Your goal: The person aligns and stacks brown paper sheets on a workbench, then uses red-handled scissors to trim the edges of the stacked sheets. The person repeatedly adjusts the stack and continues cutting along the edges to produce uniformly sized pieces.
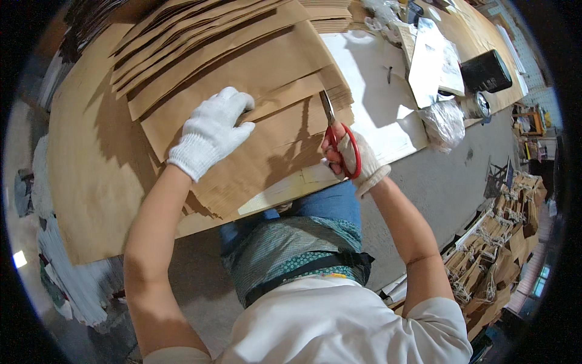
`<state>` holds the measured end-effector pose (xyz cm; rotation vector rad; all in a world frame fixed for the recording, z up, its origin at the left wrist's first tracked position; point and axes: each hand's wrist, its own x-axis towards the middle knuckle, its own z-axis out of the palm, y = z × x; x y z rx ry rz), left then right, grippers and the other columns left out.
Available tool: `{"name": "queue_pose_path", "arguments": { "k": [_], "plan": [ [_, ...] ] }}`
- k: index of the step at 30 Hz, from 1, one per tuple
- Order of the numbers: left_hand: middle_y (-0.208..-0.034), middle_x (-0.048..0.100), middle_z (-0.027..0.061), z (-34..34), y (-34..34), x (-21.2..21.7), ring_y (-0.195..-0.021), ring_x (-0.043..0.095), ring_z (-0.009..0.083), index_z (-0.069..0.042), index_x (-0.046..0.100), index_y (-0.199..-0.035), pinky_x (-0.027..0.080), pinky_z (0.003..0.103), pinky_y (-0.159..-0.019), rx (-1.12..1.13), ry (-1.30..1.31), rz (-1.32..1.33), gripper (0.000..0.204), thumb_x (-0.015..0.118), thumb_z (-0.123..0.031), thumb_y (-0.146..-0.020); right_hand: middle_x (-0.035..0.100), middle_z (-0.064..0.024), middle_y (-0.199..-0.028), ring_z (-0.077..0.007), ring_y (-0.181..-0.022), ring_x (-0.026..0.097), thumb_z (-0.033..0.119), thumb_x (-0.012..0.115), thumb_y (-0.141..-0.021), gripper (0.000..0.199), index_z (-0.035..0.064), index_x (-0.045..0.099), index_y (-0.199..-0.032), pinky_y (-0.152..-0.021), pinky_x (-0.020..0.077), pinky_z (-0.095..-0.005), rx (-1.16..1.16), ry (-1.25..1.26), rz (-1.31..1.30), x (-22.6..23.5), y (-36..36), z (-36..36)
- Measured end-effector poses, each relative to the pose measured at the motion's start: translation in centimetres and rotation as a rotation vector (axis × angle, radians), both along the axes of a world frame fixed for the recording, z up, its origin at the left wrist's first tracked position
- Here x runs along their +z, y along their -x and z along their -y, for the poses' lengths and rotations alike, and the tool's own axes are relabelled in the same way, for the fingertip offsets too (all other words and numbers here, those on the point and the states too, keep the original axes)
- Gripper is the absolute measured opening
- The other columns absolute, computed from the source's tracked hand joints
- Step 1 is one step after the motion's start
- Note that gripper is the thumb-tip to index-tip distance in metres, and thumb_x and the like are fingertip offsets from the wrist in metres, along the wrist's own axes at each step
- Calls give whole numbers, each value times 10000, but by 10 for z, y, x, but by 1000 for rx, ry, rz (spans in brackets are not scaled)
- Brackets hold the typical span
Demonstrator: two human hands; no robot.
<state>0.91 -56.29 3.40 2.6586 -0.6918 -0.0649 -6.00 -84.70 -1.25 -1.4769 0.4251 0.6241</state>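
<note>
My left hand [213, 128], in a white knit glove, lies on a pile of brown paper sheets or flat bags [233, 167]. Its thumb stands apart from the fingers, which are slightly bent at a folded edge. In my right hand [368, 159], gloved with bare fingertips, is a pair of scissors [328, 109] with red handles. Their blades point away from me and reach the right edge of the brown paper. Whether the blades touch or cut the paper I cannot tell. Beyond my left hand, more brown paper [200, 67] lies fanned in overlapping layers.
The wooden table [85, 194] ends just before my body. At the right lie white sheets [379, 85], a clear plastic bag [444, 125], a black cylindrical container [487, 71] and a can [478, 105]. Tied brown bundles [497, 242] are stacked at the lower right.
</note>
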Motion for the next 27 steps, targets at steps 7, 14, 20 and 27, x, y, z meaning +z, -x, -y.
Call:
{"name": "queue_pose_path", "arguments": {
  "k": [7,14,20,27],
  "plan": [
    [-1095,662,125,-19,-44,6,-999,650,236,-43,634,-1145,523,350,-923,-165,115,-390,371,698,-254,-846,567,-99,-670,-269,-629,597,611,439,-1004,575,47,551,-989,-618,486,-372,500,-163,126,-20,70,-119],
    [-1109,656,130,-17,-34,16,-1003,646,255,-63,630,-1146,521,353,-925,-66,94,-382,332,646,-231,-861,524,-32,-620,-147,-487,561,451,549,-1008,401,52,522,-972,-427,456,-265,590,-40,62,4,61,-184],
    [-1015,621,138,-24,-43,14,-943,646,342,-127,623,-1044,538,433,-831,100,41,239,215,576,-83,-839,503,-11,-633,-136,-485,515,585,518,-987,510,78,532,-937,-424,429,-276,458,-173,-146,30,56,-137],
    [-1006,609,99,-6,-8,-8,-944,633,308,-135,661,-1051,546,416,-832,-7,-89,312,236,664,-70,-825,624,-86,-761,-235,-681,646,906,396,-797,956,9,610,-1046,-632,554,-324,139,-612,-130,44,37,-62]
  ]
}}
